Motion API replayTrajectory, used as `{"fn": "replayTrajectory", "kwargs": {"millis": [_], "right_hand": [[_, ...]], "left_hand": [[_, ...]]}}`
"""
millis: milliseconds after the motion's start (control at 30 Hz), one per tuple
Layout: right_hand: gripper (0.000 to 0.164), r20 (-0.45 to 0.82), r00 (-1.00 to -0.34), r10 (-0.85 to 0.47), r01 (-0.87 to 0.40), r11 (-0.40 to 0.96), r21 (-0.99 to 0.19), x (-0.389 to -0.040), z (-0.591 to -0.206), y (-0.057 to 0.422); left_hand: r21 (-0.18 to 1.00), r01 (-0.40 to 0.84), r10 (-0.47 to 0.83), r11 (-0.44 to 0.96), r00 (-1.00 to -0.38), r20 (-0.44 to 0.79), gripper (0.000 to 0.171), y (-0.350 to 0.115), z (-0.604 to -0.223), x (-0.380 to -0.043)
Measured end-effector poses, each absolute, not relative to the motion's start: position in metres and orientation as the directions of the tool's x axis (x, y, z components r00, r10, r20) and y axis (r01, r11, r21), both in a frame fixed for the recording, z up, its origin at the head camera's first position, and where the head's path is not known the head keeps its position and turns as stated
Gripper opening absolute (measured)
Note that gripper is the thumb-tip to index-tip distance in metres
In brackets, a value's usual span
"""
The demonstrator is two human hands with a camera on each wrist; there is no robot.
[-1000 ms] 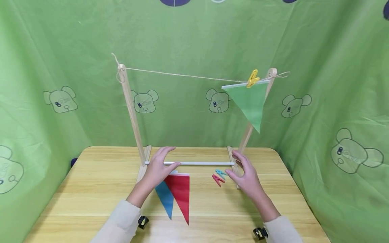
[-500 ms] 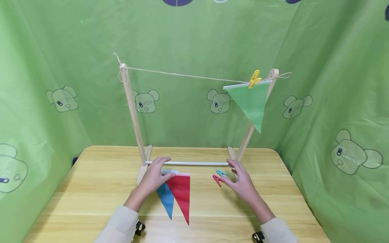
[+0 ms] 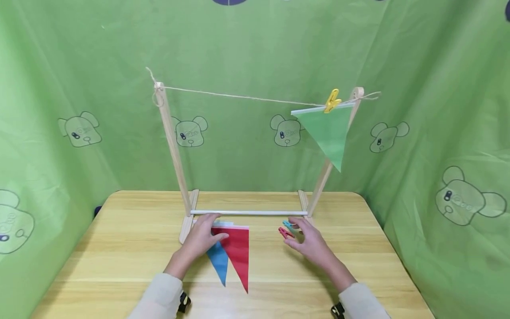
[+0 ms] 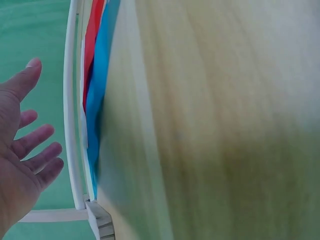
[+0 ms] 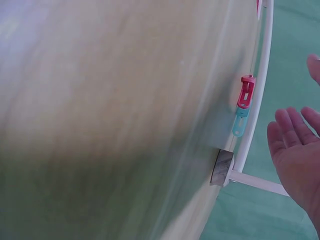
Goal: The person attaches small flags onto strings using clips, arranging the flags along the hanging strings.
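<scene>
In the head view my left hand (image 3: 200, 238) hovers over the top left of a red pennant (image 3: 239, 249), which partly overlaps a blue pennant (image 3: 219, 262) on the table. The left wrist view shows its fingers loosely bent, holding nothing and apart from the cloth. My right hand (image 3: 312, 243) is beside a red clothespin (image 3: 284, 232) and a teal clothespin (image 3: 287, 224). From the right wrist, a gap shows between its relaxed fingers and both clothespins. A green pennant (image 3: 328, 133) hangs from the string (image 3: 239, 96) at the right, clipped by a yellow clothespin (image 3: 332, 101).
Two wooden posts, left (image 3: 172, 146) and right (image 3: 322, 184), stand on feet and carry the string. A white rod (image 3: 251, 213) joins them low down. The wooden table (image 3: 119, 248) is backed by a green printed curtain (image 3: 239, 155).
My right hand has moved left and toward me, from beside the right post's foot to the clothespins. My left hand has come down slightly, toward the pennants. The pennants and clothespins stay put.
</scene>
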State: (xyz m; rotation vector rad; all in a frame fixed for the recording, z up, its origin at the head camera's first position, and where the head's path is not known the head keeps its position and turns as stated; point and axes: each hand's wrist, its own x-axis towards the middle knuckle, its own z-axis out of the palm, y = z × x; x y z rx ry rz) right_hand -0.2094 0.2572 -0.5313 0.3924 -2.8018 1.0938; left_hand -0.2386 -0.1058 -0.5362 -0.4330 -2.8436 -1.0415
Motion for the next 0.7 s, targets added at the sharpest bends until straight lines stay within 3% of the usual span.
{"fn": "replayTrajectory", "kwargs": {"millis": [700], "right_hand": [[0.068,0.087,-0.975,-0.204,-0.217,0.803,-0.554,-0.212,-0.541,0.253]], "left_hand": [[0.602,0.307,0.216,0.737,-0.951,0.22,0.052,-0.112,-0.555,-0.248]]}}
